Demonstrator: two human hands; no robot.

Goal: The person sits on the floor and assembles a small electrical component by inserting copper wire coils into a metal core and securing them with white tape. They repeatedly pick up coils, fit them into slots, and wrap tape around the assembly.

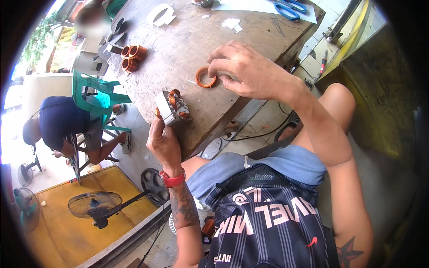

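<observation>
My left hand (164, 145) grips the near left side of a motor stator core (166, 110), a grey laminated block resting near the table's edge. Copper windings (173, 96) and pale slot liners show on its right side. On the tabletop to its right lies a loose ring-shaped coil of copper wire (199, 81). Over the coil's right edge hovers my right hand (250, 71), its fingers curved and apart. The fingertips are at or very close to the coil; whether they touch it is unclear.
On the worn wooden table (178, 44) stand several bundled copper coils (132, 57), a white ring-shaped piece (161, 15), paper scraps (231, 24) and blue-handled scissors (288, 10). A soldering iron (323, 62) is at the right. Left are a seated person (62, 123), a green chair (96, 94) and a fan (94, 205).
</observation>
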